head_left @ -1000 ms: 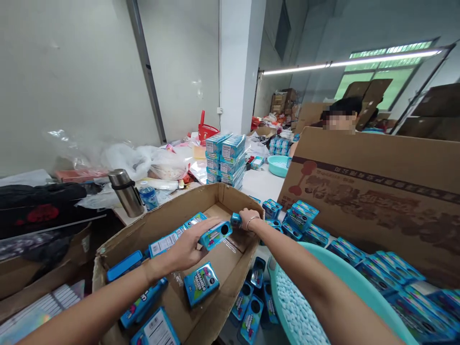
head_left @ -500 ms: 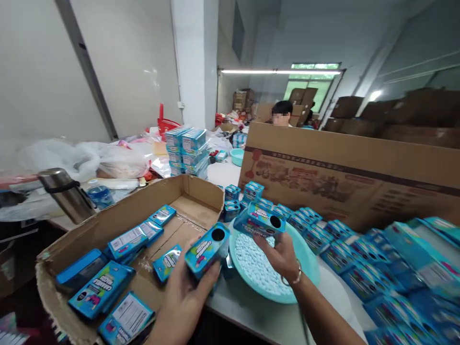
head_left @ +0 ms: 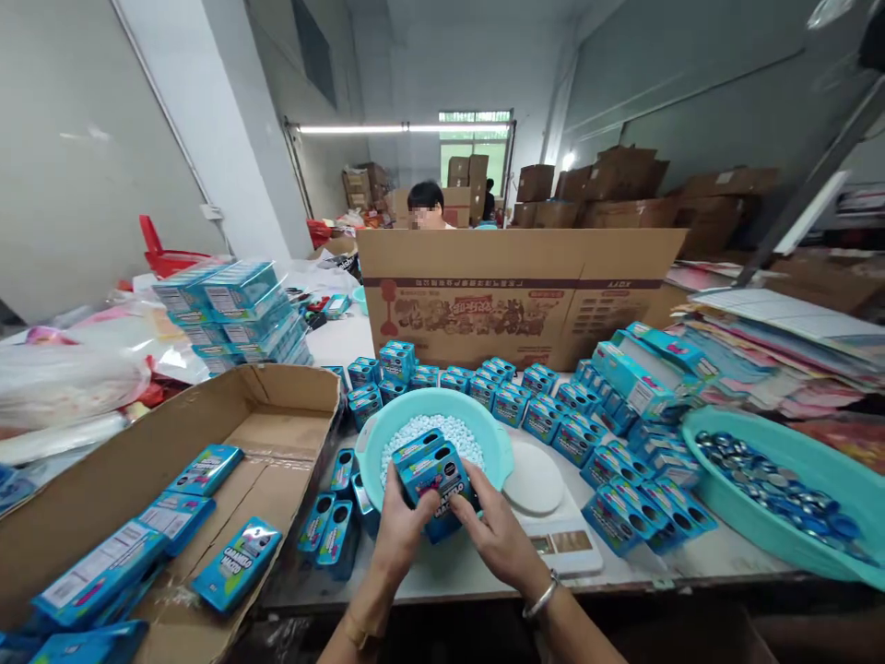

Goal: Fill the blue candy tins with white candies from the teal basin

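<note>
Over the basin (head_left: 501, 444), near its front rim, left hand (head_left: 397, 524) and right hand (head_left: 499, 533) clasp two tins (head_left: 442, 472) by their sides. They look light, stiff and slick, so flat sides likely hold surest. Standing tins (head_left: 338, 533) crowd the left, the scale (head_left: 536, 478) the right; open room lies above.

Held rear tin (head_left: 417, 446) partly hidden, carton (head_left: 283, 433) cropped

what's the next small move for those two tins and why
Probably lower the two blue tins toward the pale blue candies: the left hand and right hand hold them at the near side of the turquoise basin, and their round top holes look open.
</note>
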A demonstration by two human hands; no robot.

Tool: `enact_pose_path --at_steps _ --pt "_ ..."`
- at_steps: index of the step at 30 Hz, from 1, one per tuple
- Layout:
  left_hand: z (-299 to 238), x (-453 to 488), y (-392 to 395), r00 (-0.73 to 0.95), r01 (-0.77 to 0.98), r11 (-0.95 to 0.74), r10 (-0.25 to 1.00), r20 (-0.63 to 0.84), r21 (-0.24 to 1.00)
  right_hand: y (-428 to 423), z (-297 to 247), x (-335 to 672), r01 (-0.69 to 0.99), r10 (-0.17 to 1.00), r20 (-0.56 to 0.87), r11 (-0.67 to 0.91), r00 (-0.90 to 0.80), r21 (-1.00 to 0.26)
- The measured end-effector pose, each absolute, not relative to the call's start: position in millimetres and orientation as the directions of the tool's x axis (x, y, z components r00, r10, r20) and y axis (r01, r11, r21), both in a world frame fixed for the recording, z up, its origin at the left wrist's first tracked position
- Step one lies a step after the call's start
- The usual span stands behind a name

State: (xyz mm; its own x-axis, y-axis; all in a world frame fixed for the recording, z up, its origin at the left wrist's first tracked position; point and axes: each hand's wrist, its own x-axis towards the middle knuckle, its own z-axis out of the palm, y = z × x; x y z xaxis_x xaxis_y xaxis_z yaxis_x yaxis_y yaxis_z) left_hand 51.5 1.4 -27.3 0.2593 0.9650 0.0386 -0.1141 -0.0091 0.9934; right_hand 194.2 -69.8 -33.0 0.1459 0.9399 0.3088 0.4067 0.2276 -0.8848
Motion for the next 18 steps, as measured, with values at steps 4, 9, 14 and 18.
enact_pose_path --at_steps 4,9,14,18 --pt "4.0 35.0 20.3 0.186 0.005 -0.087 0.979 0.085 0.996 -34.4 -28.6 218.8 0.468 0.959 0.272 0.276 -0.079 -0.840" --pt "34.1 35.7 81.6 0.363 0.719 -0.469 0.883 0.298 0.512 55.1 -37.9 258.0 0.889 0.999 -0.037 -0.035 0.020 -0.457" --pt "5.4 89.1 108.5 0.672 0.715 -0.697 0.708 -0.217 -0.058 102.6 -60.5 247.2 0.943 0.980 -0.197 -0.065 0.000 -0.326" --pt "-17.8 106.1 121.5 0.713 0.636 -0.770 0.608 -0.350 -0.043 103.5 -71.5 238.5 0.922 0.969 -0.232 -0.163 0.083 -0.350"
